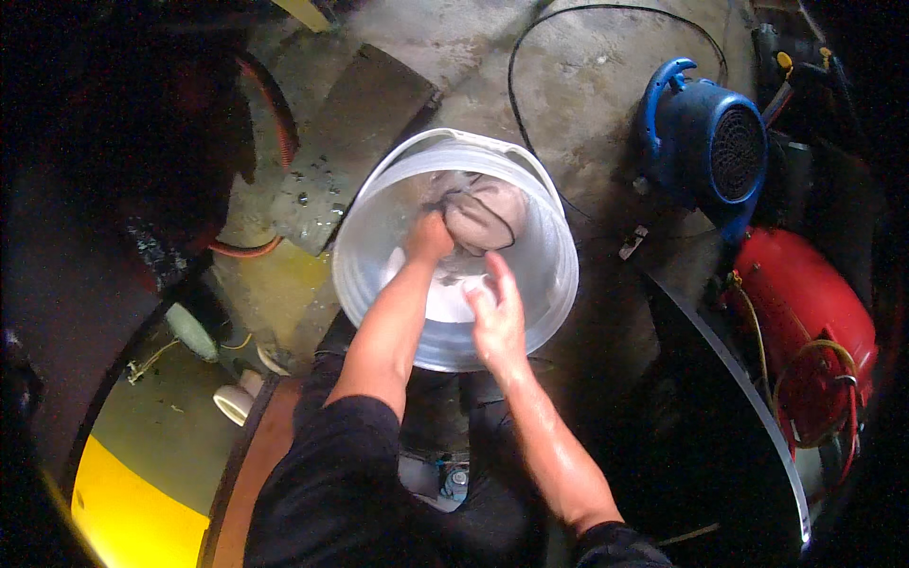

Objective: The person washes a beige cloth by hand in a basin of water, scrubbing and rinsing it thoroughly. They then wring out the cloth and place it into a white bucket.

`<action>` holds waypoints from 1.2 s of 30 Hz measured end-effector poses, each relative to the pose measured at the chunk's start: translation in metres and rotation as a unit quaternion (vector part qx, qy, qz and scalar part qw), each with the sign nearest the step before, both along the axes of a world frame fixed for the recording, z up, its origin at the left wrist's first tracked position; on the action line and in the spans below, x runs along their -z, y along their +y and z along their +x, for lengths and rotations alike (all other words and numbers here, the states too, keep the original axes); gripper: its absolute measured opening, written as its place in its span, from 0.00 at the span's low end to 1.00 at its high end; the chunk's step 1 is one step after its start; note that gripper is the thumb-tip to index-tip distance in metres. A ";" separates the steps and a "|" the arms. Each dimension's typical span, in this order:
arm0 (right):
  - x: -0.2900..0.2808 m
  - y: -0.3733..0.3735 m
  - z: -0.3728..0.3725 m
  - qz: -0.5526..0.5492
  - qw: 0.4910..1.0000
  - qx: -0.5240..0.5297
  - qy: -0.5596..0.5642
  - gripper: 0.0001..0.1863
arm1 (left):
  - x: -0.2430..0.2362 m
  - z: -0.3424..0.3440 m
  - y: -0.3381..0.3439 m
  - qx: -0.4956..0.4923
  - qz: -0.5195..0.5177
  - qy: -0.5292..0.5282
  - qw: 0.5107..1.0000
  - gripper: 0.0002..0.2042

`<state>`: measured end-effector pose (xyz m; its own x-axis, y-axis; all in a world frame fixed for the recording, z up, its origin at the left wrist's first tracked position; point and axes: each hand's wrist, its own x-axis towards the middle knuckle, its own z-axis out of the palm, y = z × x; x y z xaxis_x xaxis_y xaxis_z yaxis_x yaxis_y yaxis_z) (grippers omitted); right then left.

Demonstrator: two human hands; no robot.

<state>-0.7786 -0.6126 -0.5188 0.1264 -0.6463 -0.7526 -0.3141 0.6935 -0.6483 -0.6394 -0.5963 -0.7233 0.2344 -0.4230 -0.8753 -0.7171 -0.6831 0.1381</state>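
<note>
White plastic bucket [360, 256] on the wet concrete floor [587, 85] holds my left hand [428, 237], clenched on a soggy grey cloth [485, 216] deep inside, while my right hand [497, 317] hovers open at the rim, so a careless wring could splash the blue blower [705, 147].

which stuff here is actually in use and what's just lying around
In use:
white plastic bucket
greyish-pink wet cloth, gripped by left hand
right hand, open inside the bucket

Lying about:
blue round blower fan
red tank
black cable
grey flat slab
</note>
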 end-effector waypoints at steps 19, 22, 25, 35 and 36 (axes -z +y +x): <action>0.208 -0.027 0.046 -0.091 0.894 -0.150 0.413 0.38 | 0.073 -0.015 -0.031 -0.089 -0.204 -0.031 0.974 0.27; 0.205 -0.039 0.048 -0.077 0.920 -0.168 0.346 0.32 | 0.092 -0.011 -0.021 -0.132 -0.266 0.015 0.955 0.26; 0.264 -0.015 0.026 -0.067 0.900 -0.188 0.389 0.27 | 0.106 -0.020 -0.030 -0.125 -0.293 0.021 0.948 0.26; 0.165 -0.040 0.033 -0.103 0.924 0.016 0.369 0.30 | -0.007 -0.010 -0.082 -0.242 -0.004 0.046 0.969 0.26; 0.139 -0.036 0.034 -0.106 0.926 0.012 0.362 0.29 | -0.032 -0.010 -0.074 -0.178 -0.165 -0.027 0.970 0.28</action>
